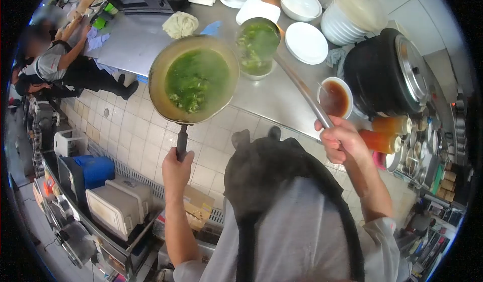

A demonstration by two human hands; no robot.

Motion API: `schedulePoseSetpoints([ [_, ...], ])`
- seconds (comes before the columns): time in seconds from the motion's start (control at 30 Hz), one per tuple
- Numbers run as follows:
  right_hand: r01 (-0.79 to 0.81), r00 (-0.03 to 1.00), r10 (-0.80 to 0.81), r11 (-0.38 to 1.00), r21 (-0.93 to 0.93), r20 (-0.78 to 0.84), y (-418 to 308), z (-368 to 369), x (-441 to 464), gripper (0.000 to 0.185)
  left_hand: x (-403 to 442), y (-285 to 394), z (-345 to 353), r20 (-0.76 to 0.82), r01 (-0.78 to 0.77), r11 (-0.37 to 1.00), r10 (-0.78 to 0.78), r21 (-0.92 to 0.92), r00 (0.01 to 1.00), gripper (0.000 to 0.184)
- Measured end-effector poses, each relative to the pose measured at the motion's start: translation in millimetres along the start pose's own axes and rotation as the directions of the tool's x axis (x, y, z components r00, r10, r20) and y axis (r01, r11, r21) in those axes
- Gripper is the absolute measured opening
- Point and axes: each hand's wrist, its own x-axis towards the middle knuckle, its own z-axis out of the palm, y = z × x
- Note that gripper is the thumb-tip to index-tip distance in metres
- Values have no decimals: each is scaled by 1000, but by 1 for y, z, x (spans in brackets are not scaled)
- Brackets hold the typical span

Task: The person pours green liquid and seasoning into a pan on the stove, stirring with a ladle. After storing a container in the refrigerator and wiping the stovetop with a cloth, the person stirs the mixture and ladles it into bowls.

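Observation:
My left hand (177, 167) is closed around the dark handle of a frying pan (157, 93), held out over the floor beside the counter's edge. Green soup (198, 78) with leafy pieces fills much of the pan. In my right hand (342, 141) is the long metal handle of a ladle (302, 88). The ladle's round head is above a bowl (257, 76) of green soup on the counter. Steam blurs the line between ladle and bowl, so I cannot tell whether they touch. A cup of reddish-brown liquid (336, 100) stands near my right hand.
On the steel counter (246, 98) are white plates (306, 43), stacked bowls (301, 4), a crumpled cloth (180, 24) and a black lidded pot (377, 71). Orange-brown bottles (380, 141) lie toward the right. Another person (53, 63) works at the counter's far left. Bins (115, 206) stand lower left.

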Motion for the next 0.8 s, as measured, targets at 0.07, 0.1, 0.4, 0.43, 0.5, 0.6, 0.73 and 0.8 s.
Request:
schedulePoseSetpoints([
  [0.07, -8, 1000, 7, 998, -56, -14, 5, -5, 8, 24, -1, 5, -1, -2, 32, 999, -32, -9, 999, 31],
  [0.1, 22, 999, -26, 990, -142, -26, 8, -7, 11, 24, -2, 9, -2, 2, 30, 999, -30, -11, 1000, 31],
  [0.4, 91, 959, -243, 750, -655, -145, 34, -23, 14, 24, -2, 0, 4, -25, -10, 996, 8, -94, 1000, 31],
  [0.43, 115, 956, -261, 750, -652, -131, 38, -26, 15, 25, -2, 3, 4, -29, -16, 996, 14, -88, 999, 30],
  [0.5, 138, 952, -280, 750, -647, -122, 39, -28, 13, 27, -2, 9, 3, -30, -26, 996, 24, -82, 999, 30],
  [0.6, 129, 987, -150, 946, -296, -50, 31, -21, 8, 22, -4, 13, 2, -31, 12, 997, -14, -75, 999, 30],
  [0.73, 61, 998, -61, 990, 127, -5, 30, -22, 5, 27, -2, 2, 3, -39, -7, 997, 4, -79, 999, 31],
  [0.8, 58, 998, -63, 991, 119, 32, 27, -20, 4, 25, -4, 9, 2, -6, 24, 996, -25, -88, 1000, 31],
])
